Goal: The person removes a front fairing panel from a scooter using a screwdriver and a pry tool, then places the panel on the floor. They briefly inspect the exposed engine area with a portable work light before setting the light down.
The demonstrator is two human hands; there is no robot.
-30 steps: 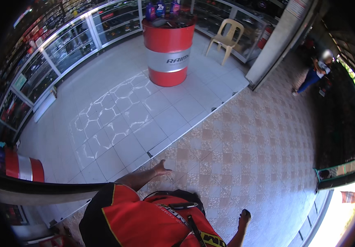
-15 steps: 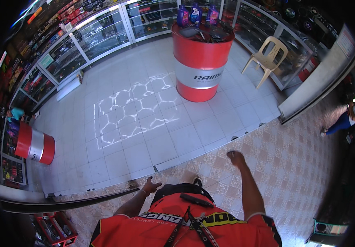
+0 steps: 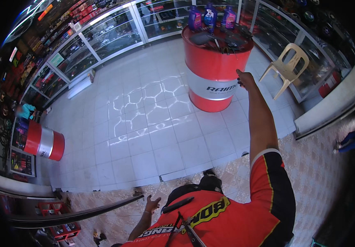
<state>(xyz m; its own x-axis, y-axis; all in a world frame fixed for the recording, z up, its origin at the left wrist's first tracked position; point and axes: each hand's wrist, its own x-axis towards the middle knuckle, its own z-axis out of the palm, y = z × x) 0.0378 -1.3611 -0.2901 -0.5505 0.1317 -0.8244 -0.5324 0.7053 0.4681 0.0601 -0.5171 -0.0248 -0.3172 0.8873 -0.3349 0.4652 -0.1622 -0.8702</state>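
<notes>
My right arm stretches far forward, and my right hand [image 3: 244, 80] is in front of the right side of a large red drum [image 3: 206, 64] with a silver band. Its fingers are loosely bent and apart, with nothing visible in them; whether they touch the drum I cannot tell. On the drum's top lie dark plastic parts [image 3: 231, 40] and what look like small tools. Three purple and blue bottles [image 3: 209, 16] stand at its back. Low at my left side, my left hand [image 3: 152, 204] holds nothing, its fingers spread, near the end of a dark rail [image 3: 82, 214].
A beige plastic chair [image 3: 286, 68] stands right of the drum. Glass display cases [image 3: 111, 35] line the back. Another red drum [image 3: 45, 140] and a person in teal [image 3: 26, 110] are at far left. A red tool rack [image 3: 64, 230] sits lower left. A floor edge [image 3: 161, 178] crosses ahead.
My right hand has swung up and forward from beside my body to the large drum. The view has shifted, and the drum appears closer. My left hand stays low.
</notes>
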